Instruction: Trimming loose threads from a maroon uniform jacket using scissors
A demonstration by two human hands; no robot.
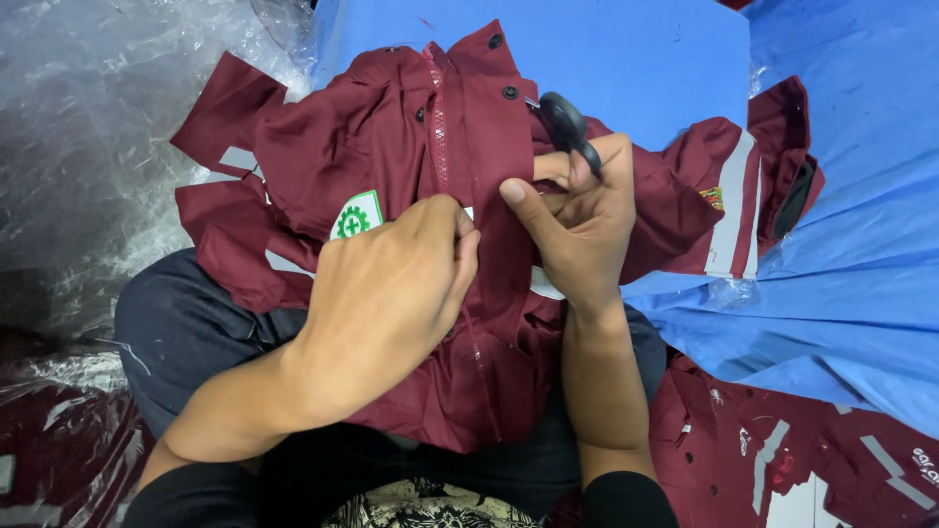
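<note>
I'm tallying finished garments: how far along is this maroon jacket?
Done: nothing shows as finished. In hand: the left hand pinches the maroon zip-front work jacket at its placket, while the right hand holds small black-handled snips. Left: more maroon jackets in clear plastic lie nearby.

I see the jacket [430, 156] spread on my lap, its zipper [438, 127] running down the middle. My left hand [386, 293] rests on the jacket left of the zipper, just below a sewn badge [355, 215]. My right hand [582, 230] sits right of it with small snips [565, 125] on top. Plastic wrap [88, 127] lies far left, a spread cloth [851, 244] behind and right, more jackets [782, 450] lower right.
</note>
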